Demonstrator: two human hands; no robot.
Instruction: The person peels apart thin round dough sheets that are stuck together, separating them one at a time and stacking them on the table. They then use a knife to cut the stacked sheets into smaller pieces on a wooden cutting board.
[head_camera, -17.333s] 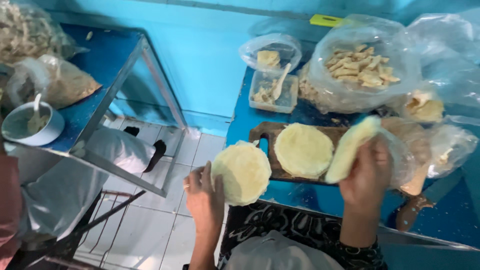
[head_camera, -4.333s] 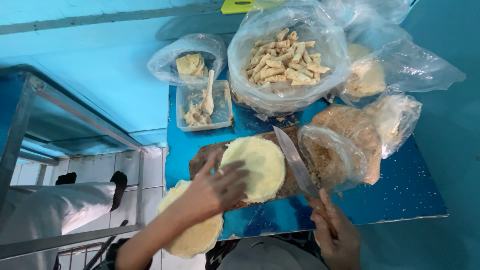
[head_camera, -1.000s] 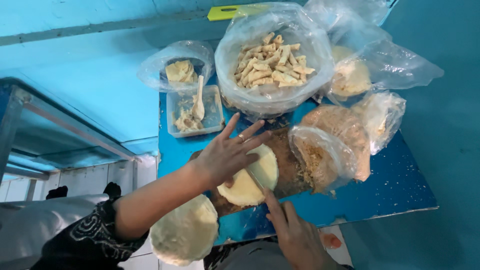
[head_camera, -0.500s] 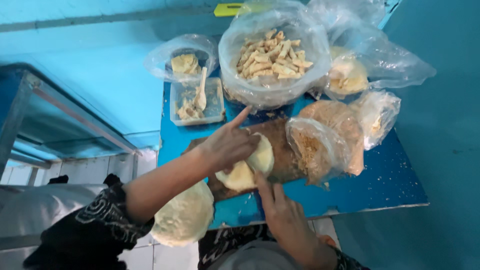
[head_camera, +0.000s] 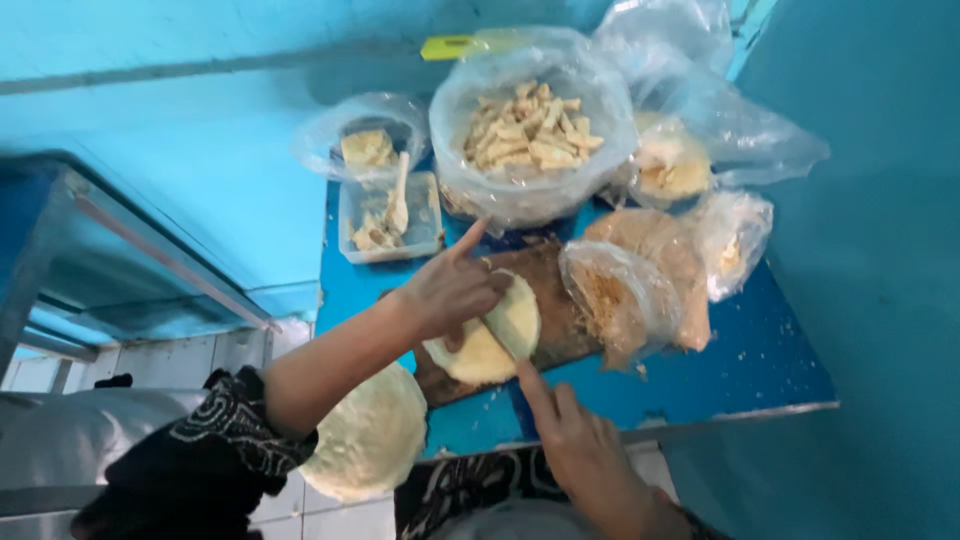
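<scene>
Turquoise walls close in around a small blue table (head_camera: 760, 370) wedged into the corner, with white floor tiles showing below its near edge.

Furthest to your left, below your forearm, a stack of pale wrappers (head_camera: 368, 445) overhangs the table's edge, probably parked within easy reach. Beyond your fingers there, a clear tub (head_camera: 388, 215) holds yellowish pieces and a spoon, and a small bag (head_camera: 362, 140) sits behind it.

Your left hand (head_camera: 452, 292) lies spread on a pale wrapper (head_camera: 492, 340) on the wooden board (head_camera: 556, 322). The fingers are splayed wide, forefinger pointing away, palm and thumb pressing the sheet flat; this looks like pinning it so the fold holds. One edge of the wrapper is already turned over, just right of that hand.

Your right hand (head_camera: 582, 452) comes up from below, forefinger stretched so its tip touches the wrapper's near edge. The other fingers are curled loosely and grip nothing that can be seen.

Past both hands, a big open bag of pale strips (head_camera: 530, 135) stands at the back, mouth rolled wide for scooping. To the right of your fingers, a bag of brown crumbs (head_camera: 622, 298) lies against the board, with more bags (head_camera: 735, 250) beyond it towards the wall.
</scene>
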